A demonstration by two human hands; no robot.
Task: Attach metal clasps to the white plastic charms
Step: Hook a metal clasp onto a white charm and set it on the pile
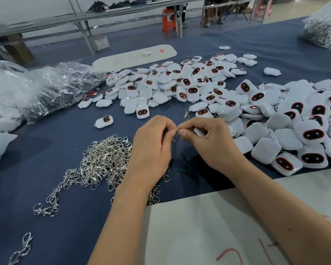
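My left hand (151,148) pinches a small metal clasp (177,133) between thumb and fingertips. Touching it from the right, my right hand (211,144) grips a white plastic charm (199,131), mostly hidden under the fingers, and pinches the clasp's ring. Both hands meet above the blue table cloth (46,150). A heap of silver clasps (103,163) lies just left of my left wrist. Loose white charms with red-rimmed dark ovals spread across the middle (180,83) and pile up at the right (295,131).
Crumpled clear plastic bags (36,92) lie at the left. A bag of metal parts (321,29) stands far right. A white board (136,56) lies beyond the charms, another white sheet (199,236) under my forearms. Stray clasps (46,205) lie near the front left.
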